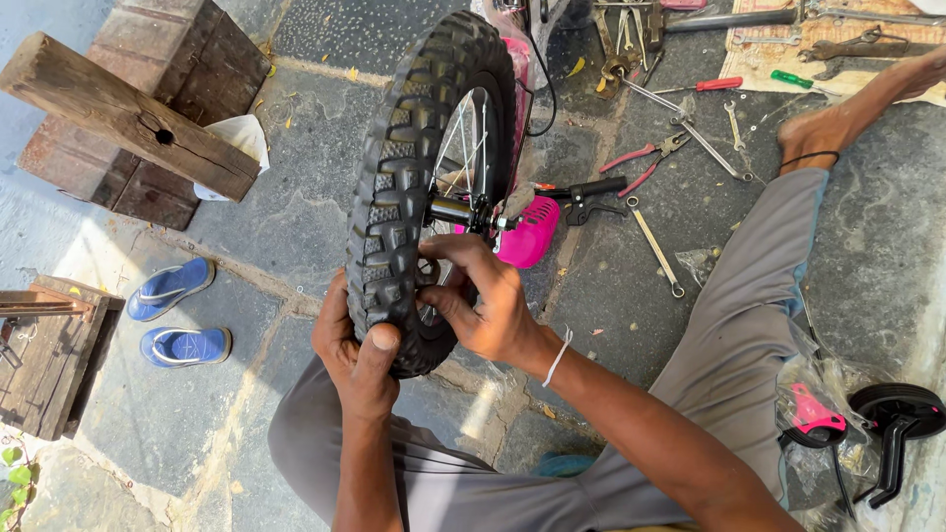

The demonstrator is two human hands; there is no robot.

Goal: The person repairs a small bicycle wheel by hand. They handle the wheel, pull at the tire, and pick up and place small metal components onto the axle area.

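Observation:
A small bicycle wheel with a knobbly black tyre [404, 177] stands upright before me, its spokes and axle [463, 209] facing right. My left hand [357, 355] grips the tyre's lower edge, thumb pressed on the tread. My right hand [481, 300] sits at the hub, fingers curled around the axle area just below a pink chain guard [527, 234]. A pink bicycle frame [512, 59] lies behind the wheel. What the fingers pinch at the hub is hidden.
Pliers with red handles [645, 163], spanners [658, 246], a screwdriver [705, 86] and other tools lie on the stone floor at upper right. Blue sandals [177, 315] lie left. A wooden beam [128, 113] rests on bricks. Training wheels in plastic [867, 419] sit at right.

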